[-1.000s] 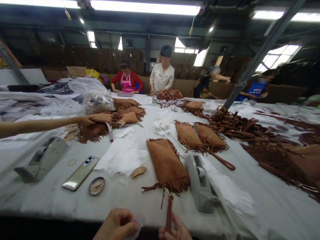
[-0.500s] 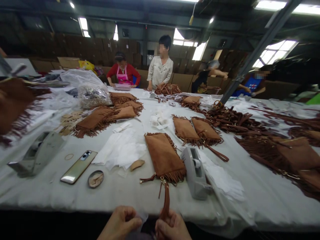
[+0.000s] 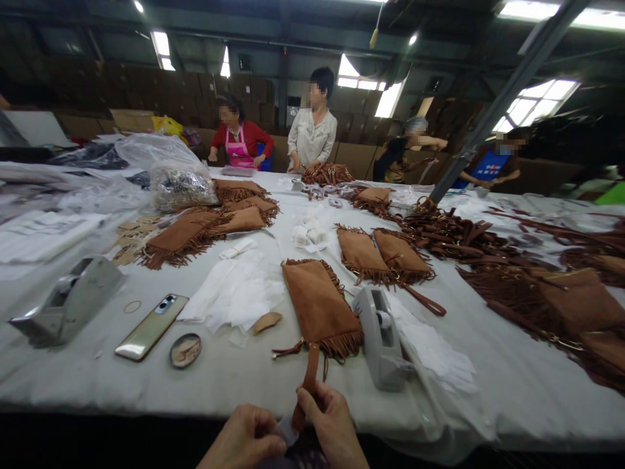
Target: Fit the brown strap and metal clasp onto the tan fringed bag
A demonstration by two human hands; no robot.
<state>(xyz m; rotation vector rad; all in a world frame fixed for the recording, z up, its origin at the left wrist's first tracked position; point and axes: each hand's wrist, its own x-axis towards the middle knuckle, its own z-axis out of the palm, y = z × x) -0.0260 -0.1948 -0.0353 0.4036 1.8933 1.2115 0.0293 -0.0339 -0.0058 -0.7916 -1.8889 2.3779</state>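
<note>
At the table's near edge, my right hand point(image 3: 329, 417) pinches a brown wrist strap point(image 3: 310, 371) between thumb and fingers. The strap runs up to a brown suede fringed pouch point(image 3: 319, 303) lying flat on the white-covered table. Just left of it, my left hand point(image 3: 249, 433) is closed on a small piece of thin white wrapping paper point(image 3: 287, 430), which meets the strap's lower end. A grey tape dispenser point(image 3: 381, 339) stands against the pouch's right side. Left of the pouch lies a stack of white paper sheets point(image 3: 239, 286).
A phone point(image 3: 152, 327), a small round dish point(image 3: 185, 350) and another tape dispenser point(image 3: 71, 299) occupy the left side. More fringed pouches point(image 3: 361, 251) and a heap of straps point(image 3: 449, 231) lie beyond. A slanted metal post point(image 3: 488, 124) rises at right. Several people stand across the table.
My right hand has moved up along the strap, and my left hand has come right, bringing the paper to the strap. A brown pouch carried at the far left has gone from view.
</note>
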